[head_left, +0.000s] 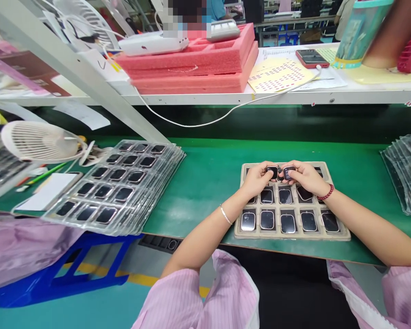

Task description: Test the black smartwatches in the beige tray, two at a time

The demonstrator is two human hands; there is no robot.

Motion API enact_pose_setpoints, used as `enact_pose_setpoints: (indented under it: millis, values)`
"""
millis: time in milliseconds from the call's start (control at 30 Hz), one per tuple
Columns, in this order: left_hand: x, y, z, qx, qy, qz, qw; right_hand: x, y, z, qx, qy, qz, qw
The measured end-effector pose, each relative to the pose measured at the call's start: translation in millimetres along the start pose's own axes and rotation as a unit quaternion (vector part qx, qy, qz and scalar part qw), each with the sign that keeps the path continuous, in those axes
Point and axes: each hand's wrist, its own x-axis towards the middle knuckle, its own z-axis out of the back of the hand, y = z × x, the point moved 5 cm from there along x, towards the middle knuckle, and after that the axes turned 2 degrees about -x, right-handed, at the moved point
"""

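Okay, left hand (256,179): fingers curled into a tight pinch, shut on a black watch module (271,172) above the top row of the tray.
Right hand (306,178): same pinch, shut on a second watch module (288,172); the two pieces sat just apart. Edge grip was likely used to keep fingers off the glass.
Tray: beige moulded pulp tray (291,236) at 12 o'clock from the body, on a green bench mat (208,192). Seated modules (267,220) had separate pockets, likely to stop faces rubbing.
Left stack: clear plastic trays (164,169) at 10 o'clock, holding dark modules (106,214), set within easy reach.
Right stack: more clear plastic trays (406,183) at 2 o'clock; contents hard to tell.
Fan: white desk fan (37,141) at 10 o'clock, beside the left stack.
Shelf: white shelf (205,98) at 12 o'clock, carrying pink foam trays (192,77), a phone (311,58) and a dotted sheet (277,75), likely up there to keep the mat free.
Wear: pink striped sleeves (195,292), possibly an anti-static smock.
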Motion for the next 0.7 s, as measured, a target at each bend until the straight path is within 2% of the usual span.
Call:
enact_pose_setpoints:
  millis: [700]
  values:
    - [-1.0,-1.2,-1.3,-0.005,-0.001,0.016,1.000,-0.2,-0.4,0.5,0.010,-0.011,-0.011,1.000]
